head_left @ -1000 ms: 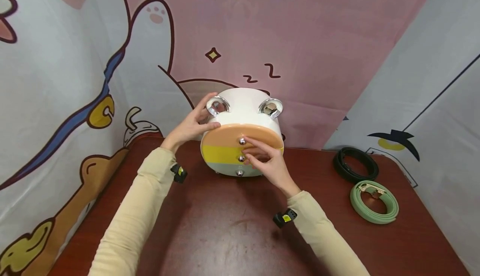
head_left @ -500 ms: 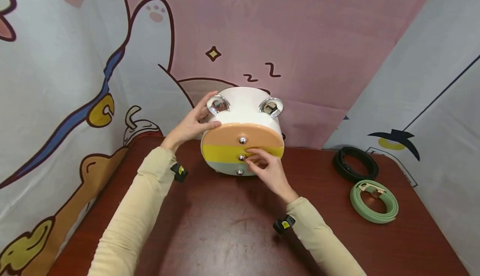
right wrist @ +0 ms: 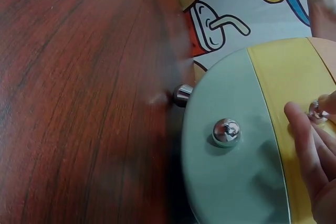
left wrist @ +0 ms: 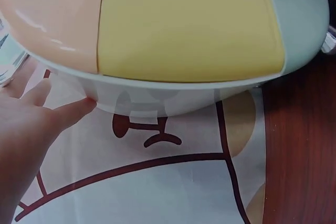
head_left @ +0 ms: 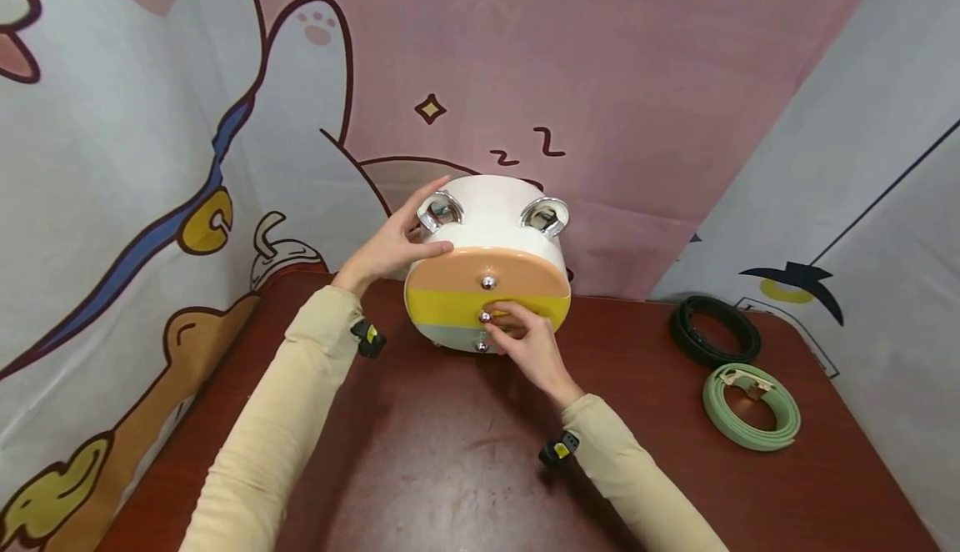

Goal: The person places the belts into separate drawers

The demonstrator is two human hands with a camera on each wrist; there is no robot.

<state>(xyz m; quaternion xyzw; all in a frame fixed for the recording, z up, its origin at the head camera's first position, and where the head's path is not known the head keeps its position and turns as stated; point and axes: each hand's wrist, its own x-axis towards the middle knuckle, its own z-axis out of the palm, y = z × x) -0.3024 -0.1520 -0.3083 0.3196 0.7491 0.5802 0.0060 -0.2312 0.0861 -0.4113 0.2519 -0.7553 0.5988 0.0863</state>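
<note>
A small white chest of drawers [head_left: 495, 210] with an oval front stands at the back of the table. Its front has an orange drawer [head_left: 450, 274], a yellow drawer [head_left: 442, 308] and a pale green drawer [right wrist: 236, 182], each with a silver knob. My left hand [head_left: 386, 243] rests on the chest's upper left, fingers beside the silver ear-like ring [head_left: 441, 212] and thumb on the top front edge. My right hand [head_left: 534, 348] pinches the yellow drawer's knob [right wrist: 317, 111] between thumb and fingers. All drawers look closed.
A coiled black belt [head_left: 682, 339] and a coiled green belt [head_left: 720, 414] lie on the right of the dark red table [head_left: 435, 469]. Behind the chest hangs a pink and white cartoon cloth [head_left: 637, 118]. A second silver ring [head_left: 546, 217] sticks out at the upper right.
My right hand has moved down from near the orange drawer's knob to the yellow drawer's knob and now pinches it. My left hand has stayed at the chest's upper left.
</note>
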